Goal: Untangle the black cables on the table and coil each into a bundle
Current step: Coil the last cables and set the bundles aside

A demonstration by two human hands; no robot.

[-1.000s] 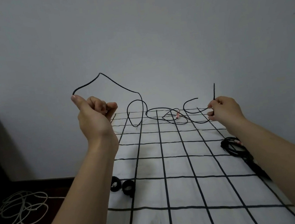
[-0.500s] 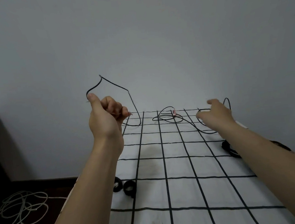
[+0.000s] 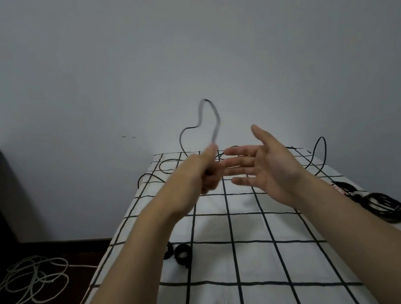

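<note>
Gripping the black cable [image 3: 187,128], left fingers [image 3: 210,182] sit beneath its loop — right fingers [image 3: 240,161] splayed.

The table [image 3: 261,302] is covered by a white cloth [image 3: 247,221] ruled with a black grid. A loose black cable [image 3: 325,147] is strewn across its far end. A coiled bundle [image 3: 380,206] is laid at the right edge, and two black rings [image 3: 182,252] are set near the left edge. A pale cable [image 3: 31,278] is heaped on the floor [image 3: 85,250] at the left.
</note>
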